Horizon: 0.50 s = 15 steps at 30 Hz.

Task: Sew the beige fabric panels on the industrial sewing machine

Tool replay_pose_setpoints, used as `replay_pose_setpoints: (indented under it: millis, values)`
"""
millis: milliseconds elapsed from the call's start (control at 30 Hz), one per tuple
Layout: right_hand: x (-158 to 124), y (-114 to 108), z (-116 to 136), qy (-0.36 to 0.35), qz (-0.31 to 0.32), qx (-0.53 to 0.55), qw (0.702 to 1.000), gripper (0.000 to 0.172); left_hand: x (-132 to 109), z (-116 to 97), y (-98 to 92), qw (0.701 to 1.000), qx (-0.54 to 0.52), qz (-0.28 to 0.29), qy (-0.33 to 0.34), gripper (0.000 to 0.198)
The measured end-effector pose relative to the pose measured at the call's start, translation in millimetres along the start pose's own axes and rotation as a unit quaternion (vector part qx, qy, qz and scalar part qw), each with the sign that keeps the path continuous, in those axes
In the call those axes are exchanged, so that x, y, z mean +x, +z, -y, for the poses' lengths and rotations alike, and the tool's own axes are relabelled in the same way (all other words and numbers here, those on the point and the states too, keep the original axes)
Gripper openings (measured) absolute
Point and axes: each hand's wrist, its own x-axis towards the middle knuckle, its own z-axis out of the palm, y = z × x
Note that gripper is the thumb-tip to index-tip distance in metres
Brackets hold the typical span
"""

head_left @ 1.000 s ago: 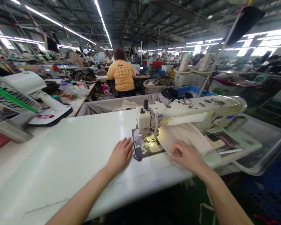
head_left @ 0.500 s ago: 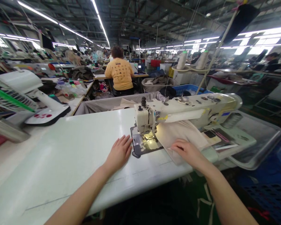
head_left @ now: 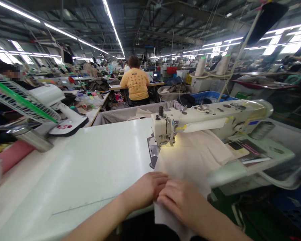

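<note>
A cream sewing machine [head_left: 210,118] stands on the white table [head_left: 90,167]. A piece of cream fabric [head_left: 188,157] runs from under its needle toward me and hangs over the table's front edge. My left hand [head_left: 146,189] and my right hand [head_left: 182,201] sit close together at that near edge, both with fingers curled onto the fabric's near end. The lamp at the needle lights the cloth.
A white desk fan [head_left: 40,103] stands at the table's left, with a metal cup [head_left: 31,137] in front of it. A person in a yellow shirt [head_left: 136,85] sits ahead, back to me. Thread cones [head_left: 200,65] stand behind the machine. A metal tray [head_left: 288,157] lies at right.
Both hands have drawn back from beside the needle plate to the table's near edge and come together on the fabric, which now covers the plate and reaches toward me.
</note>
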Motion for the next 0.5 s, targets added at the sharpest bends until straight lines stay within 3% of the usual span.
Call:
replay_pose_setpoints:
  millis: [67, 100, 167, 233, 267, 400, 500]
  values:
    - [-6, -4, -13, 0.012, 0.001, 0.032, 0.999, 0.021, -27, -3, -4.5, 0.999, 0.019, 0.026, -0.012, 0.032]
    - [-11, -6, -22, 0.008, 0.011, 0.042, 0.999, 0.032, -42, -5, -7.8, 0.999, 0.031, 0.039, -0.021, 0.036]
    - [-22, -7, -42, -0.037, 0.059, 0.037, 0.997, 0.076, -73, -9, -16.3, 0.995, 0.05, 0.066, -0.05, 0.044]
    - [-34, 0, -58, -0.101, 0.13, 0.023, 0.986, 0.101, -96, -13, -25.7, 0.992, 0.055, 0.079, -0.086, 0.052]
    - [-39, 5, -65, -0.122, 0.145, 0.011, 0.982, 0.101, -103, -15, -30.2, 0.991, 0.05, 0.079, -0.1, 0.055]
    - [-38, 22, -73, -0.147, 0.111, -0.012, 0.983, 0.063, -104, -18, -44.6, 0.986, -0.029, 0.056, -0.152, 0.051]
    - [-20, 24, -71, -0.07, 0.049, 0.097, 0.992, 0.037, -89, -9, -48.0, 0.961, -0.146, 0.008, -0.236, 0.036]
